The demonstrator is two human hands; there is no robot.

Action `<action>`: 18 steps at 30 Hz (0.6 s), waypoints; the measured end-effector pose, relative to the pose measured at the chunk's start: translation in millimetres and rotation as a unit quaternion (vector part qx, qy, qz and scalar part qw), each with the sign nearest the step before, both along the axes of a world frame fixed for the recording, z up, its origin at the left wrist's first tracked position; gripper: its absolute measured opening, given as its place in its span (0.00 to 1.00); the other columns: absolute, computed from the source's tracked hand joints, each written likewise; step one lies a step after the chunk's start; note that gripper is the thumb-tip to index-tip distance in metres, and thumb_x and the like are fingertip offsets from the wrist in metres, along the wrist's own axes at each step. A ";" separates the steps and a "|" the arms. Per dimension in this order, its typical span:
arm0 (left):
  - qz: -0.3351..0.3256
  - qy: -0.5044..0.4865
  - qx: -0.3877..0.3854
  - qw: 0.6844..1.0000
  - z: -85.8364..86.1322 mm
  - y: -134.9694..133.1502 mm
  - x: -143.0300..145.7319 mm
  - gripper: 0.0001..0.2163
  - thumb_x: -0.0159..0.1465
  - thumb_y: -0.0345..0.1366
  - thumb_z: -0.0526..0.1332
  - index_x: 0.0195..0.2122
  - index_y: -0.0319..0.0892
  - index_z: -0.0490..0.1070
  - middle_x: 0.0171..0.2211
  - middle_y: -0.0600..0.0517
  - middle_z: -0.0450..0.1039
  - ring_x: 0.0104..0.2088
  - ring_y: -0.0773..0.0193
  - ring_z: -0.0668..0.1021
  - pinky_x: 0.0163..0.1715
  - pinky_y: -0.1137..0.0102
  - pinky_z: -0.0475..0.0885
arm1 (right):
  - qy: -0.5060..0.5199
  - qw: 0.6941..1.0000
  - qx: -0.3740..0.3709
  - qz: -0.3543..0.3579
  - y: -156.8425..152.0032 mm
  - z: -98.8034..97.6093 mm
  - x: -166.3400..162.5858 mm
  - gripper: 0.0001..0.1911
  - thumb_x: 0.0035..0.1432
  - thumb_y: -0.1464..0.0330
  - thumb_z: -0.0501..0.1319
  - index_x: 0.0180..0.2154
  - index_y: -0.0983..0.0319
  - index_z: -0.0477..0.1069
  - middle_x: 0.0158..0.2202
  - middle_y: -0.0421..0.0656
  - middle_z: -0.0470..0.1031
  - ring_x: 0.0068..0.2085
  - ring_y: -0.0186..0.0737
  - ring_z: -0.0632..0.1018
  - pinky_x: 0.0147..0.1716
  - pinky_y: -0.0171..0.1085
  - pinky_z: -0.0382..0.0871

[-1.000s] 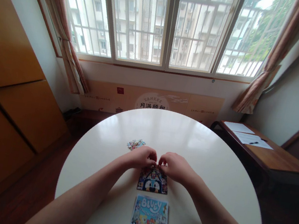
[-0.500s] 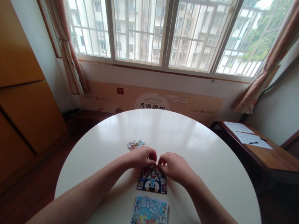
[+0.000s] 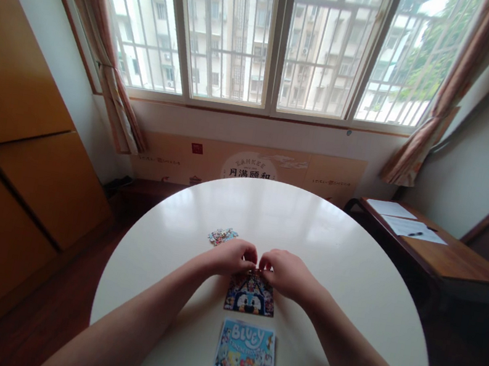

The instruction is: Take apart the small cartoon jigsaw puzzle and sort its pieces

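A dark, colourful jigsaw puzzle (image 3: 250,299), joined into a sheet with a blue dog face on it, lies flat on the white round table (image 3: 157,256). At its far left corner my left hand (image 3: 239,257) is closed, thumb and fingers pinched on the pieces of the far edge. My right hand (image 3: 283,271) is curled at the far right corner, its fingertips pinched on the same edge. The fingers cover just what each one grips. Beyond my left hand sits a small heap of loose puzzle pieces (image 3: 220,236).
Nearer to me, below the puzzle, lies a bright blue "Bluey" picture sheet (image 3: 245,364). To the right stands a wooden desk (image 3: 470,261) with papers (image 3: 412,228) and a pen on it. A barred window (image 3: 278,39) fills the far wall, and wooden cabinets (image 3: 11,200) are on the left.
Hardly anything differs. Both hands stay at the puzzle's far edge with at most tiny finger movement, and the view has shifted very slightly.
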State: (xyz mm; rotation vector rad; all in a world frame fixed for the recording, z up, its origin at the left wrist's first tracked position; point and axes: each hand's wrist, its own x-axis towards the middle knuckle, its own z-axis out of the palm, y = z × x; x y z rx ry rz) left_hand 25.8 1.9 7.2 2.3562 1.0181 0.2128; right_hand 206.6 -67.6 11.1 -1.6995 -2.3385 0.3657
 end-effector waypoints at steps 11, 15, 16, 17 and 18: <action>-0.015 0.021 0.028 0.999 -2.7 1.9 -2.3 0.08 0.58 0.35 0.61 0.35 0.42 0.78 0.31 0.54 0.78 0.32 0.64 0.76 0.31 0.73 0.65 | 0.013 1.000 0.001 0.008 0.0 -2.0 -0.1 0.11 0.56 0.68 0.57 0.37 0.58 0.78 0.39 0.43 0.79 0.39 0.38 0.76 0.36 0.33 0.62; -0.019 0.023 0.034 0.999 -4.2 3.0 -2.6 0.08 0.58 0.36 0.61 0.35 0.43 0.78 0.31 0.54 0.78 0.32 0.65 0.76 0.30 0.73 0.65 | 0.019 1.000 0.000 0.009 0.4 -3.1 -0.8 0.11 0.56 0.68 0.57 0.37 0.58 0.78 0.38 0.42 0.78 0.39 0.38 0.76 0.36 0.33 0.61; -0.019 0.023 0.034 0.999 -4.4 3.0 -2.6 0.08 0.58 0.36 0.61 0.35 0.43 0.78 0.31 0.54 0.78 0.31 0.65 0.76 0.31 0.73 0.65 | 0.020 1.000 0.000 0.010 0.4 -2.9 -1.1 0.11 0.56 0.68 0.57 0.37 0.58 0.78 0.38 0.42 0.78 0.39 0.38 0.76 0.36 0.33 0.61; -0.020 0.024 0.035 0.999 -4.4 3.0 -2.5 0.08 0.59 0.36 0.60 0.35 0.43 0.78 0.31 0.54 0.78 0.31 0.65 0.76 0.30 0.73 0.65 | 0.019 1.000 -0.001 0.010 0.3 -2.6 -1.4 0.11 0.56 0.69 0.57 0.37 0.58 0.78 0.39 0.43 0.78 0.39 0.38 0.76 0.36 0.33 0.61; -0.021 0.025 0.034 0.999 -4.3 2.9 -2.4 0.08 0.59 0.36 0.60 0.35 0.42 0.78 0.31 0.54 0.78 0.31 0.65 0.76 0.30 0.73 0.64 | 0.019 1.000 -0.001 0.011 0.1 -2.0 -1.6 0.11 0.56 0.69 0.57 0.37 0.58 0.78 0.39 0.43 0.78 0.39 0.38 0.76 0.36 0.33 0.61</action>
